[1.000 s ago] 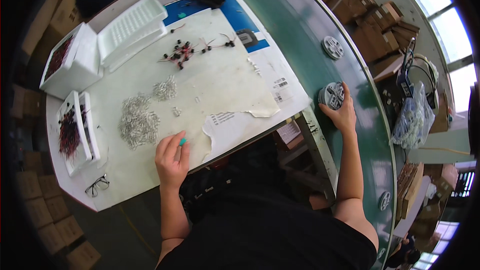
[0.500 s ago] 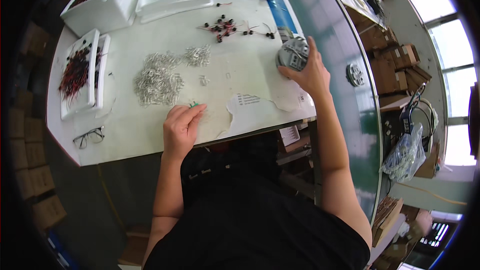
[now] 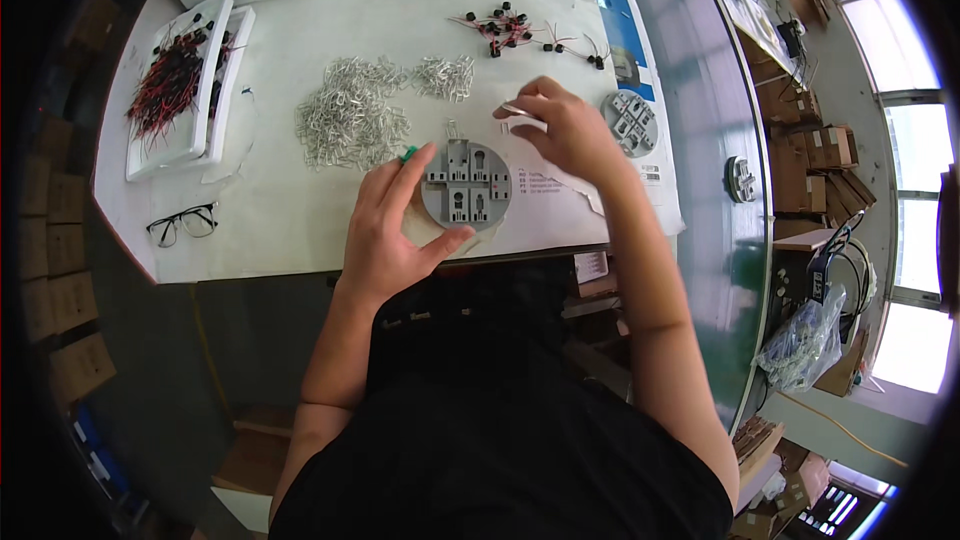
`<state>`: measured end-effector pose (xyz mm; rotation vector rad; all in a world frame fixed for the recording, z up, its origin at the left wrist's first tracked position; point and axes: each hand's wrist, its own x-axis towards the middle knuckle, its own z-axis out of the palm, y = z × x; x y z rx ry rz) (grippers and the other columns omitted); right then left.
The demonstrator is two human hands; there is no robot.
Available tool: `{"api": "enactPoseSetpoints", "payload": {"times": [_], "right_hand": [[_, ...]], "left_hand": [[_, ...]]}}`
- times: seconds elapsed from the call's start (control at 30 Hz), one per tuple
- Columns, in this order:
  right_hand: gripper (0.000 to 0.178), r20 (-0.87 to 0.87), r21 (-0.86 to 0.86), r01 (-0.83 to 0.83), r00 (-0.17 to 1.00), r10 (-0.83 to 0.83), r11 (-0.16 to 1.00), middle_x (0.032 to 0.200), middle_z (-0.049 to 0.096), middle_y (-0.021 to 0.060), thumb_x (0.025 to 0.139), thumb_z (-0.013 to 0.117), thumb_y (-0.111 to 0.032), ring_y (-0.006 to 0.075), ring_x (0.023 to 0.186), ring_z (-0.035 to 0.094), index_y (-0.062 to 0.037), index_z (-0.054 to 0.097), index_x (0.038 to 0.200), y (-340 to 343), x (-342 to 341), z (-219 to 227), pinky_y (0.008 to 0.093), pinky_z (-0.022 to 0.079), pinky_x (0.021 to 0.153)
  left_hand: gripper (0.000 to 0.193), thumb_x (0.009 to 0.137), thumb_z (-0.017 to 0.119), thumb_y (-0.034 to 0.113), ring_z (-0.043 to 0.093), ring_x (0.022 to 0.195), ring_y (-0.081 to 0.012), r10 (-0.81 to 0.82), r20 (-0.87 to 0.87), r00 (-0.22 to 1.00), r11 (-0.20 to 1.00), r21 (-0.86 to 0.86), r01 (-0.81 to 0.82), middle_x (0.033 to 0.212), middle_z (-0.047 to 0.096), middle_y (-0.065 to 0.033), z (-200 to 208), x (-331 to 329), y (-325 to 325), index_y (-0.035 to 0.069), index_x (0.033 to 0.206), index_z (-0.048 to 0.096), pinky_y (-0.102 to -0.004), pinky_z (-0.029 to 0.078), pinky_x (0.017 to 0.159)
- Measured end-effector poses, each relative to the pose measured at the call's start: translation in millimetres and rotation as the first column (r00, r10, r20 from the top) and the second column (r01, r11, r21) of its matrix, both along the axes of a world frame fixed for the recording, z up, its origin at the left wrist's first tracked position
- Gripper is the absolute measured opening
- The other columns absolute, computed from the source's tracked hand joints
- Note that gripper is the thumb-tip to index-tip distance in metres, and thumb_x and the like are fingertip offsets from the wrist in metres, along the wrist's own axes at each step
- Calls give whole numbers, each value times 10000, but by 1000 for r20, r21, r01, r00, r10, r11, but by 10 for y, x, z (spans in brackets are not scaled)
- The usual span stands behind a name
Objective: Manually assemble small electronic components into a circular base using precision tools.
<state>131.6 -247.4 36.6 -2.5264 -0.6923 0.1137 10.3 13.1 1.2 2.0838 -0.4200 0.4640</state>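
On the pale table [image 3: 275,230], a gray disc [image 3: 467,186] now sits by the spread left hand [image 3: 385,230], another disc [image 3: 630,123] farther right, freeing the right hand [image 3: 570,135] to pinch a thin piece [image 3: 522,113].

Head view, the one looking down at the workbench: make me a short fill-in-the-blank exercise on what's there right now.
1. The left hand is at the ____ side of the round grey part near the table's front edge.
2. A second round grey part lies to the ____ of the right hand.
3. The small black parts in the white tray trail many thin ____ wires.
4. Near the table's left front corner lies a pair of ____.

Missing words: left; right; red; glasses.
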Motion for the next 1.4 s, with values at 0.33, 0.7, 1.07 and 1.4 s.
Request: {"api": "enactPoseSetpoints", "payload": {"times": [0.33, 0.7, 1.07, 1.4], "right_hand": [[152, -109, -152, -141, 986, 125, 978, 1117, 662, 56, 937, 750, -227, 318, 941, 711, -132, 713, 1051, -35, 242, -141, 449, 566, 791], [141, -472, 487, 496, 842, -261, 718, 844, 668, -16, 1018, 700, -132, 21, 616, 496, -31, 693, 1117, -75, -416, 96, 213, 410, 518], [198, -601, 445, 578, 759, -251, 684, 810, 660, -51, 993, 763, -174, 0, 579, 475, -26, 727, 1120, -162, -669, 37, 195, 367, 462], [190, -594, 444, 563, 767, -241, 697, 805, 655, -52, 989, 770, -175, -5, 563, 461, -30, 730, 1106, -148, -693, 42, 193, 357, 453]], "left_hand": [[933, 591, 994, 214, 611, 1069, -337, -58, -80, 995, 992, 107, 67, 1135, 640, -114, -74, 104, -139, 75, 1435, 622, -437, 527, 942], [844, 625, 961, 190, 613, 1144, -343, -296, -112, 949, 948, 87, 306, 1174, 645, -125, 100, 151, -165, 100, 1402, 642, -454, 531, 1003], [1075, 591, 990, 365, 586, 1193, -357, -158, -132, 979, 967, 182, 181, 1267, 620, -133, 106, 122, -313, 111, 1529, 531, -472, 498, 1048], [961, 672, 911, 180, 584, 1222, -358, -150, -235, 960, 960, 197, 199, 1301, 604, -156, 172, 101, -378, 99, 1542, 509, -452, 491, 1070]]}}
